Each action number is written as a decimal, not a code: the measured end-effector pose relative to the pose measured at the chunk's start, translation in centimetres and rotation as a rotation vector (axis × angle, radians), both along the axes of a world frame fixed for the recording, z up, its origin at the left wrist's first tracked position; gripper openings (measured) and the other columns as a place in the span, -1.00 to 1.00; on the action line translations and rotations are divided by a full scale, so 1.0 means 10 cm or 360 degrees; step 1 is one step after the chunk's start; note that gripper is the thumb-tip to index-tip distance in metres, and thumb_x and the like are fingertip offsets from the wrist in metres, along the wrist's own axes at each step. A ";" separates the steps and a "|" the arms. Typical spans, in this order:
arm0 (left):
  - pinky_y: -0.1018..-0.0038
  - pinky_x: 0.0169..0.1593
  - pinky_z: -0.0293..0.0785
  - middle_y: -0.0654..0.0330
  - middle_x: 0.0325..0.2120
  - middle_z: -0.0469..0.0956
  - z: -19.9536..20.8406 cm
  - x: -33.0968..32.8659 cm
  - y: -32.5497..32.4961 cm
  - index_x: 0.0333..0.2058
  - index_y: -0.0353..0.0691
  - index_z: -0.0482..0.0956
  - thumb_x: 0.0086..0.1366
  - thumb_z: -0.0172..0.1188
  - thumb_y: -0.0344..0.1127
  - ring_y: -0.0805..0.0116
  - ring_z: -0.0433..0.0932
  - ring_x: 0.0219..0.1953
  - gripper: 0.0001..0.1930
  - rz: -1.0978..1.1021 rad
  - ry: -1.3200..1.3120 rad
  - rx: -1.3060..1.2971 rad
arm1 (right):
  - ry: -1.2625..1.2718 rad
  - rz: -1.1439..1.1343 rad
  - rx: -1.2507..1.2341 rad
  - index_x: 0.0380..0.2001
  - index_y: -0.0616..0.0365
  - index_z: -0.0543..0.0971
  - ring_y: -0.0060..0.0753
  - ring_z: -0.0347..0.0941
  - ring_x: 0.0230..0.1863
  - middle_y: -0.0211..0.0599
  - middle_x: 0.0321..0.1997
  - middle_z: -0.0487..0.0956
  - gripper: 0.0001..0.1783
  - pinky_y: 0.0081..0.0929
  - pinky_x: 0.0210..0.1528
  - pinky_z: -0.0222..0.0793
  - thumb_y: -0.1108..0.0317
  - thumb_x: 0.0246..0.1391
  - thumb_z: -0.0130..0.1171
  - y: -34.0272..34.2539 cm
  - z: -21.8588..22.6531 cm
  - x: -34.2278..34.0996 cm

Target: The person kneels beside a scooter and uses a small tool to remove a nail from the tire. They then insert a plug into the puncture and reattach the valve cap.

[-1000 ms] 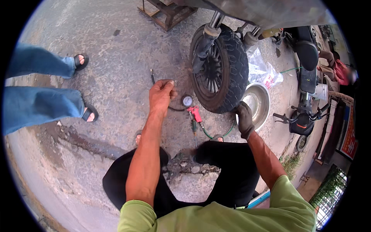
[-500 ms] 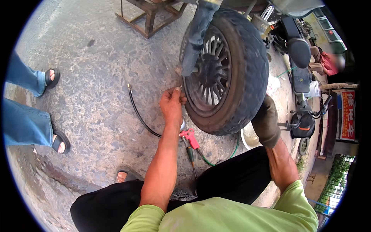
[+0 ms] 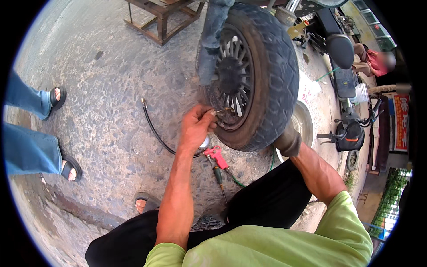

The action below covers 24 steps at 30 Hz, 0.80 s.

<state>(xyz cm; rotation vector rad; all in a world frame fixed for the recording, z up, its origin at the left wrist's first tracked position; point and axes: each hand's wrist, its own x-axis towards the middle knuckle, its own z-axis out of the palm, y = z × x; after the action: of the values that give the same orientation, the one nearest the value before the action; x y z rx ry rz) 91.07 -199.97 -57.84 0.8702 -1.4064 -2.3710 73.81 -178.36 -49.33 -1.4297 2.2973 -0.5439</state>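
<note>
The black wheel (image 3: pixel 230 76) with its thick tyre (image 3: pixel 270 80) stands in front of me, hung on a fork leg (image 3: pixel 209 51). My left hand (image 3: pixel 196 127) is bare and pinched closed at the rim's near left side. A small brass-tipped valve stem (image 3: pixel 228 109) shows just beyond its fingertips. Some thin piece seems to lie between finger and thumb, too small to name. My right hand (image 3: pixel 288 140) wears a dark, dirty glove and rests against the lower right of the tyre. Its fingers are hidden by the tyre.
A red inflator gun (image 3: pixel 215 155) with black hose (image 3: pixel 153 129) and a screwdriver (image 3: pixel 218 175) lie on the rough ground. A pale basin (image 3: pixel 307 120) sits right of the tyre. A rusty metal stand (image 3: pixel 162 22), a scooter (image 3: pixel 344 89) and a bystander's sandalled feet (image 3: pixel 70 169) surround me.
The wheel appears to have turned, and the valve stem now shows beside my left fingertips. My right hand has slid down and left along the tyre. The view has shifted slightly.
</note>
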 end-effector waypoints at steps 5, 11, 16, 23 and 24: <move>0.58 -0.40 0.46 0.27 -0.44 0.59 0.13 0.00 -0.13 -0.18 -0.33 0.56 0.36 0.16 -0.40 0.55 0.52 -0.48 -0.86 -0.0146 0.0062 -0.0203 | -0.1484 0.0050 -0.0562 0.29 0.07 0.36 -0.34 0.27 0.31 -0.29 0.34 0.36 -0.34 -0.36 0.41 0.08 0.42 0.11 0.30 -0.32 -0.07 0.11; 0.55 -0.38 0.40 0.26 -0.53 0.57 0.15 -0.05 -0.18 -0.25 -0.36 0.59 0.29 0.23 -0.41 0.55 0.47 -0.48 -0.86 -0.0173 0.0202 -0.0372 | -0.1086 0.0101 -0.0514 0.22 0.23 0.41 -0.43 0.44 0.16 -0.20 0.22 0.48 -0.53 -0.45 0.21 0.41 0.39 0.26 0.14 -0.43 -0.03 0.10; 0.53 -0.37 0.41 0.26 -0.53 0.57 0.24 -0.01 -0.25 -0.24 -0.35 0.60 0.29 0.23 -0.41 0.54 0.47 -0.47 -0.87 -0.0112 0.0156 -0.0478 | -0.1220 0.0116 -0.0477 0.21 0.24 0.41 -0.44 0.45 0.16 -0.19 0.21 0.49 -0.53 -0.45 0.21 0.41 0.39 0.26 0.15 -0.43 0.00 0.09; 0.56 -0.36 0.43 0.25 -0.48 0.59 0.23 -0.03 -0.18 -0.23 -0.36 0.59 0.29 0.22 -0.45 0.54 0.50 -0.46 -0.88 -0.0134 0.0186 -0.0403 | -0.1640 -0.0102 -0.0455 0.21 0.24 0.41 -0.43 0.45 0.15 -0.17 0.20 0.50 -0.52 -0.45 0.21 0.41 0.39 0.24 0.17 -0.43 -0.13 0.01; 0.56 -0.36 0.44 0.26 -0.48 0.59 0.24 -0.05 -0.17 -0.23 -0.36 0.59 0.29 0.22 -0.45 0.54 0.51 -0.46 -0.88 -0.0134 0.0193 -0.0405 | -0.1787 -0.0215 -0.0458 0.21 0.24 0.41 -0.42 0.45 0.15 -0.17 0.20 0.50 -0.52 -0.45 0.21 0.41 0.39 0.24 0.17 -0.41 -0.19 -0.01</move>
<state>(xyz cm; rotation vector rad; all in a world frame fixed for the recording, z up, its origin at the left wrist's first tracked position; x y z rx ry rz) 90.61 -201.69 -55.40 0.6017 -1.6766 -2.1953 73.71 -182.46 -51.26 -0.7121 1.4151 -1.3343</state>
